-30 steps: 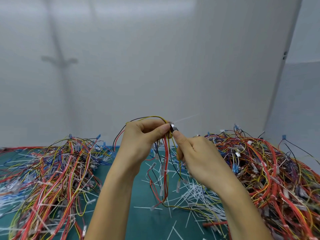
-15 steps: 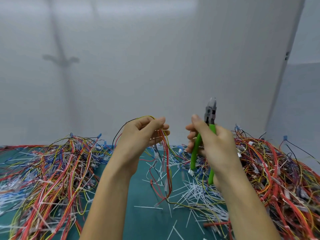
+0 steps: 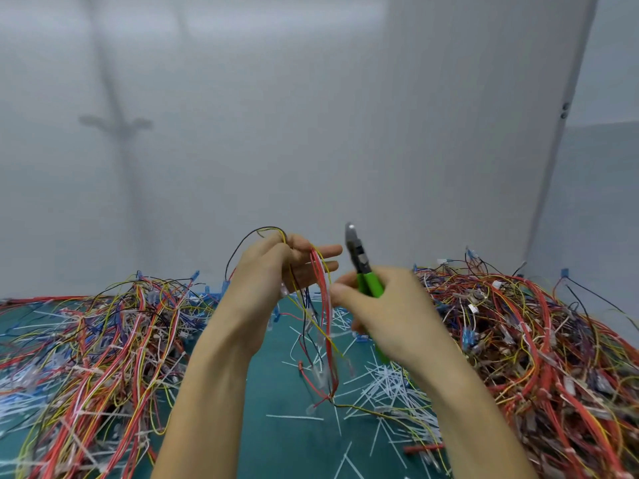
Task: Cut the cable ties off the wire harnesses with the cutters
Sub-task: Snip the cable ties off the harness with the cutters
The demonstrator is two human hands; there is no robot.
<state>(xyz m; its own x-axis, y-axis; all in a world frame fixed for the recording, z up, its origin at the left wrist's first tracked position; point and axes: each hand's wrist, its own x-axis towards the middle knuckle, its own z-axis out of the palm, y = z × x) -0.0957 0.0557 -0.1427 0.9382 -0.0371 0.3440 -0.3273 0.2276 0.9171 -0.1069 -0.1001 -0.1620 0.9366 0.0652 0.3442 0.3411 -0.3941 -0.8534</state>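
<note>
left hand (image 3: 273, 271): wire harness (image 3: 323, 305) is held up above the worktop (image 3: 276, 426), fingertips partly extended | right hand (image 3: 390, 312): green-handled cutters (image 3: 359, 267) are gripped, tip upward, just beside the wire harness | cut cable ties (image 3: 390, 385) are scattered beneath

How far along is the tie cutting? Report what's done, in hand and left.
Done: many cut cable ties litter the green mat. In hand: the left hand holds one wire harness up, the right hand grips the green-handled cutters beside it, not on a tie. Left: white ties show in the left pile and right pile; which is finished cannot be told.
</note>
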